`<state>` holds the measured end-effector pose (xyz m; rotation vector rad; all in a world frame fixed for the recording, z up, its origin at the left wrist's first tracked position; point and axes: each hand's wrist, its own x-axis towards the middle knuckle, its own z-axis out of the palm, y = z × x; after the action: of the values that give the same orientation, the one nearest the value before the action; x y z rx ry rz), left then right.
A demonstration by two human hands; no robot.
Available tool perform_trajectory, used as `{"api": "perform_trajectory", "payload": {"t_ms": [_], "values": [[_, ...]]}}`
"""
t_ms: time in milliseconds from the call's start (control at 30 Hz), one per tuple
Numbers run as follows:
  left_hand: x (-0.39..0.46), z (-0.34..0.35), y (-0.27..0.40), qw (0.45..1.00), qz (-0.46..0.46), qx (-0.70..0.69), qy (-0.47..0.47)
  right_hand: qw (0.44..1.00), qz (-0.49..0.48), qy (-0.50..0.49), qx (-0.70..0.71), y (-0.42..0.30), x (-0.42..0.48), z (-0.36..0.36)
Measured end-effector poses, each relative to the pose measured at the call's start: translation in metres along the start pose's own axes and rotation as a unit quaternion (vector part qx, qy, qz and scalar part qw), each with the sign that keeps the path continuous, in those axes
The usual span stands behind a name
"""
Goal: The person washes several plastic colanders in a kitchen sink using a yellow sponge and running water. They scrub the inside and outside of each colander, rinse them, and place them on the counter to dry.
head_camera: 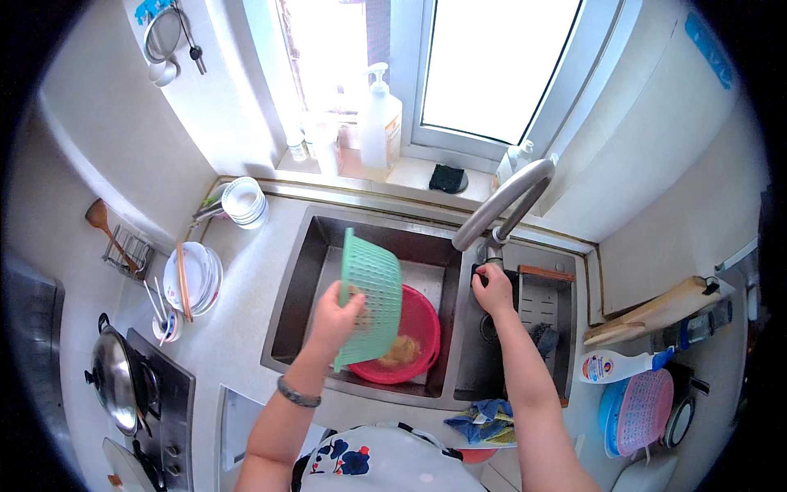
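Note:
My left hand (337,317) grips the rim of a green plastic colander (372,295), which is tipped on its side above the large sink basin (332,243). Partly behind the colander, a red plastic basin (424,357) sits in that sink. Some pale yellowish food (403,350) lies in the red basin; its kind is unclear. My right hand (495,292) has its fingers curled at the base of the curved metal faucet (495,243), hiding the part they hold. No water stream shows under the spout.
The smaller sink (479,363) holds a slotted rack (541,295). A cloth (486,421) lies on the front edge. Bowls (246,203) and plates (197,280) stand left, near a lidded wok (114,381) on the stove. A cutting board (652,307) and spray bottle (621,366) are right.

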<state>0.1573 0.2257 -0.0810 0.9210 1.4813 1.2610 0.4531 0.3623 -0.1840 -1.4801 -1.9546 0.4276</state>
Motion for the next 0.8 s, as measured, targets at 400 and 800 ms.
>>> {"api": "perform_trajectory", "payload": {"t_ms": [400, 800], "values": [[-0.021, 0.085, -0.038, 0.892, 0.192, 0.405, -0.057, 0.987, 0.128, -0.05, 0.083, -0.062, -0.037, -0.024], [0.034, 0.098, -0.055, 0.913, -0.19, -0.353, -0.078, 0.993, 0.122, 0.004, -0.005, -0.101, -0.092, 0.003]]}}
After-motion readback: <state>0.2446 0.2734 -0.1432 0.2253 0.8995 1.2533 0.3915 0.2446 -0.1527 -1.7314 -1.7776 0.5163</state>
